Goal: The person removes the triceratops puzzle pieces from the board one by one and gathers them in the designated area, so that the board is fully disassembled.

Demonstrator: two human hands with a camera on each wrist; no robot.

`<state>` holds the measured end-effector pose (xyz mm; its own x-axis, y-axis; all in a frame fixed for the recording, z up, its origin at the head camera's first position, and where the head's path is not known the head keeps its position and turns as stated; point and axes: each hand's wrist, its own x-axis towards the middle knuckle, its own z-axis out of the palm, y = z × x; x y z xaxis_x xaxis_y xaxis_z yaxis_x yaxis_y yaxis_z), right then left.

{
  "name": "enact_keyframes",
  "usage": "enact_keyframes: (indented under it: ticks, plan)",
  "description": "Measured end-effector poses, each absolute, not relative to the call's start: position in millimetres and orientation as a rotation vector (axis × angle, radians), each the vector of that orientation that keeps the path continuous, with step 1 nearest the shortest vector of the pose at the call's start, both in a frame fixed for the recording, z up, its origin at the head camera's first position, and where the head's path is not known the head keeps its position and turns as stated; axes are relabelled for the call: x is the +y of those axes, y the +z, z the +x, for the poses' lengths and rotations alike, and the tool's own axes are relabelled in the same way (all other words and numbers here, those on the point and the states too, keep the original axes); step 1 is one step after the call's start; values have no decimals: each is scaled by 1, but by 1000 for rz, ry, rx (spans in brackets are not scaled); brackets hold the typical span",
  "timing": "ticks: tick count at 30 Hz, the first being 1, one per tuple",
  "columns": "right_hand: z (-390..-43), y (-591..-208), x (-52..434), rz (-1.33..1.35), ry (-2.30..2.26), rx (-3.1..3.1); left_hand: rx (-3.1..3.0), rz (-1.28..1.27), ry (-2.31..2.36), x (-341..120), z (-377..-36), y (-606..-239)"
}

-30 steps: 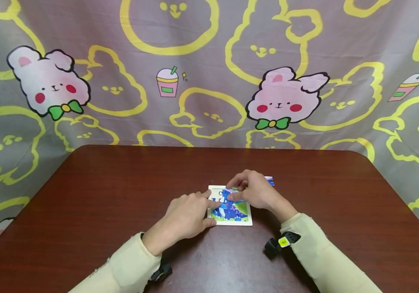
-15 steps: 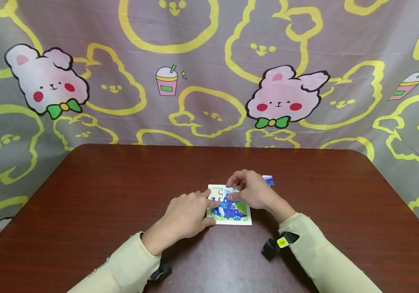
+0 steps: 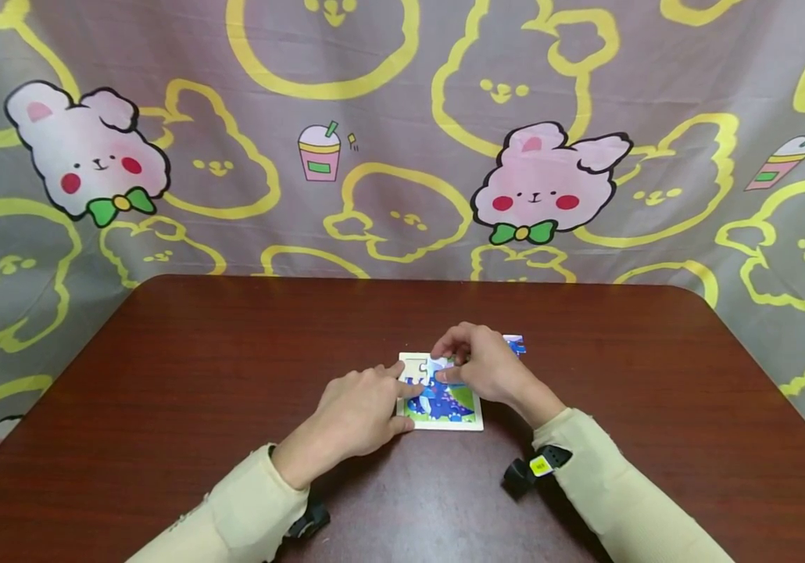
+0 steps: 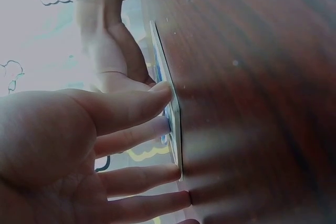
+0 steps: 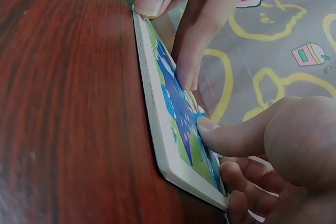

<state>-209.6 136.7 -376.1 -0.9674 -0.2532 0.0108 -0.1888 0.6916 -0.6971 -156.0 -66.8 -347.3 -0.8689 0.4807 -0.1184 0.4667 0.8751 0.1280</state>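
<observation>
A small white-framed puzzle board [image 3: 445, 427] with a blue and green picture lies flat at the table's middle. My left hand [image 3: 409, 405] steadies its left side: the thumb is on the near-left edge and straight fingers touch the picture [image 4: 176, 119]. My right hand [image 3: 440, 365] is curled over the board's far part and pinches a pale blue puzzle piece [image 3: 436, 363] between thumb and forefinger. In the right wrist view the right thumb [image 5: 210, 128] presses on the picture, and the left hand's fingertips [image 5: 186, 77] rest farther along it. An empty slot [image 3: 414, 366] shows at the far-left corner.
One loose blue puzzle piece [image 3: 515, 344] lies just beyond the right hand. The dark red wooden table [image 3: 234, 375] has rounded far corners. A grey cloth with yellow and pink bunny prints [image 3: 388, 117] hangs behind it. Wrist cameras are strapped under both cream sleeves.
The right hand has shifted the pale piece slightly left along the board's far edge. The left hand has stayed on the board's left side.
</observation>
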Motion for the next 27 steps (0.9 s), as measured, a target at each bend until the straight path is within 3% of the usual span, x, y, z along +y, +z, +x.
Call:
enact_keyframes:
  ticks: [27]
  plan:
    - [-207, -372, 133, -321, -1096, 2837, 2906, 752, 145, -66, -156, -347]
